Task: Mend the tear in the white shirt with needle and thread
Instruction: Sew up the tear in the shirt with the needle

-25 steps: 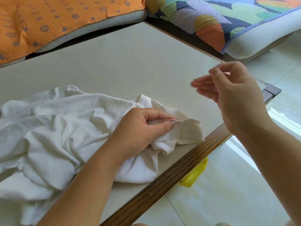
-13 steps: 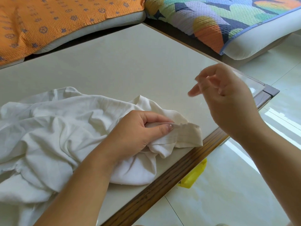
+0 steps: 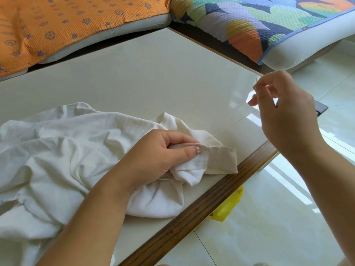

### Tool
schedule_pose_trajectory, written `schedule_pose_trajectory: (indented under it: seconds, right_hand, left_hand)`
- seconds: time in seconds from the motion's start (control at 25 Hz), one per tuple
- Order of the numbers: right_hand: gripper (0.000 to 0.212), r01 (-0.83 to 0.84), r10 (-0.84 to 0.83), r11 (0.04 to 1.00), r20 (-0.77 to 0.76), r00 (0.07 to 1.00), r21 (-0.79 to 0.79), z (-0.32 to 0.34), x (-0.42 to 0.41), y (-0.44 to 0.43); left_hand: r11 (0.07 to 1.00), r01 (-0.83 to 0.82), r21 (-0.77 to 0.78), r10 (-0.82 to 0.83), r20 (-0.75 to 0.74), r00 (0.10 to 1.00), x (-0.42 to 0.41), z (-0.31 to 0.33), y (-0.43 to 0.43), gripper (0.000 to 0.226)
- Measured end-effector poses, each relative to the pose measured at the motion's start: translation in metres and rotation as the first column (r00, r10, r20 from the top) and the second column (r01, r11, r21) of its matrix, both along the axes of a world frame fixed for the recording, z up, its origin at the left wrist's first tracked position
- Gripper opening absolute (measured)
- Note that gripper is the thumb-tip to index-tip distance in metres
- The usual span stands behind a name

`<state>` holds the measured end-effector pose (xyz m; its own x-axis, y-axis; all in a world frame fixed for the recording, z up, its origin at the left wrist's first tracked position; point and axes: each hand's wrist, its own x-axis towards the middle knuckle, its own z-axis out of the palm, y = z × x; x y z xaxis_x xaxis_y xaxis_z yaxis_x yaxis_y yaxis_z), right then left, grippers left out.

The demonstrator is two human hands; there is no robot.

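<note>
While my left hand (image 3: 159,150) pinches the white shirt's (image 3: 67,150) folded edge at frame centre, my right hand (image 3: 288,116) pinches the thread (image 3: 244,118) at right of frame. I can't make out the needle. The thread slants lower left to upper right, and I judge the next stitch returns down it.

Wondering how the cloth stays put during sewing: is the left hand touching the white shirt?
Touching. The head view shows the left hand curled round a folded edge of the white shirt, skin pressed to the cloth with no gap.
</note>
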<state>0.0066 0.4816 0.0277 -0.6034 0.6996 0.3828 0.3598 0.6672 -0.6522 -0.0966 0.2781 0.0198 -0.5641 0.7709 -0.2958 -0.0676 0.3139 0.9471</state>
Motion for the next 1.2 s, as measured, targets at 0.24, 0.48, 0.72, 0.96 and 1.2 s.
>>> schedule_pose_trajectory:
  seconds: [0.24, 0.48, 0.72, 0.96, 1.2]
  right_hand:
    - [0.008, -0.029, 0.031, 0.995, 0.017, 0.999, -0.099, 0.003, -0.003, -0.012]
    - [0.006, -0.34, 0.349, 0.933, 0.065, 0.935, -0.119, -0.006, -0.004, -0.061]
    - [0.01, -0.223, 0.239, 0.965, 0.111, 0.965, -0.141, -0.007, -0.009, -0.044]
    - [0.012, -0.149, 0.154, 0.895, -0.024, 0.988, -0.421, 0.006, -0.01, -0.033]
    - [0.012, -0.281, 0.103, 0.624, -0.28, 0.954, -0.729, 0.018, -0.01, -0.035]
  left_hand:
    - [1.0, -0.009, 0.002, 0.009, 0.026, 1.0, 0.001, 0.001, 0.001, 0.009]
    - [0.999, -0.028, 0.027, 0.027, 0.052, 0.998, 0.0, 0.002, 0.002, 0.022]
    - [0.999, -0.022, 0.034, 0.021, 0.035, 0.999, -0.002, 0.002, 0.001, 0.014]
    - [0.999, -0.024, 0.044, 0.023, 0.043, 0.999, 0.0, 0.002, 0.001, 0.013]
    - [0.999, -0.029, 0.03, 0.027, 0.049, 0.998, 0.001, 0.002, 0.0, 0.026]
